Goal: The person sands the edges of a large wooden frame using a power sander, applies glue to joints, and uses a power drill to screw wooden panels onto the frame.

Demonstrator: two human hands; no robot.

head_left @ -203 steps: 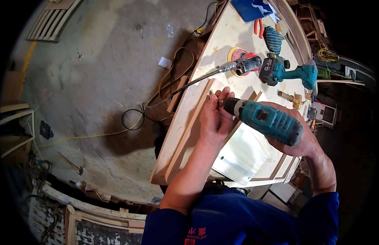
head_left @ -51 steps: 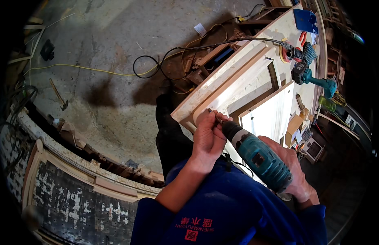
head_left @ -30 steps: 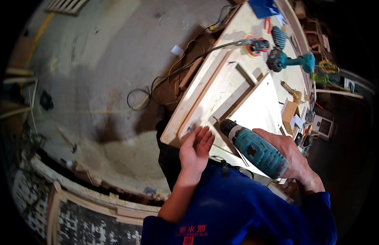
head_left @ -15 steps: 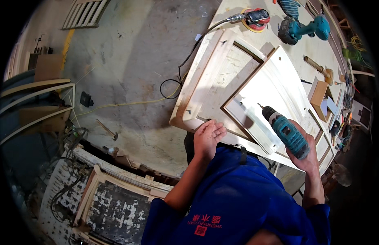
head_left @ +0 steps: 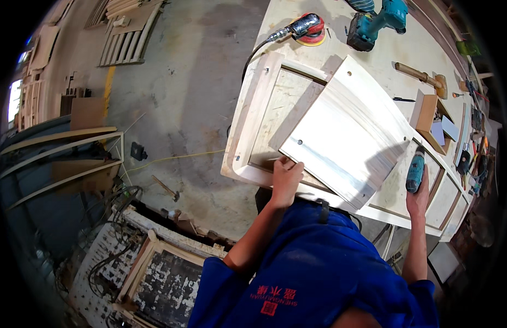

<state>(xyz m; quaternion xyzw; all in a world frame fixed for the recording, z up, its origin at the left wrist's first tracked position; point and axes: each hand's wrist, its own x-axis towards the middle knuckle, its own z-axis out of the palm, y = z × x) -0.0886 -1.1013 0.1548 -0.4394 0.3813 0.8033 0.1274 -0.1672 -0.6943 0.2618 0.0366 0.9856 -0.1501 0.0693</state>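
A pale wooden board [head_left: 349, 128] with a hole near each corner lies at an angle across a wooden frame [head_left: 253, 117] on the workbench. My left hand [head_left: 288, 180] is closed at the board's near left edge, fingers curled at its lower side, thumb partly hidden. In my right hand [head_left: 418, 199] is a teal and black cordless drill [head_left: 415, 174], its front end pointing away from me. The drill is over the right part of the frame, just beyond the board's right corner.
At the bench's far side are a red-rimmed sander [head_left: 309, 31] with a hose and a teal cordless power tool [head_left: 376, 24]. A wooden mallet [head_left: 423, 76] and an open cardboard box [head_left: 434, 123] are on the right. Behind-left stands a worn machine table [head_left: 171, 276].
My right hand has moved the drill rightward, from above the board to beyond its right edge. My left hand has gone from raised and loosely open to curled at the board's edge.
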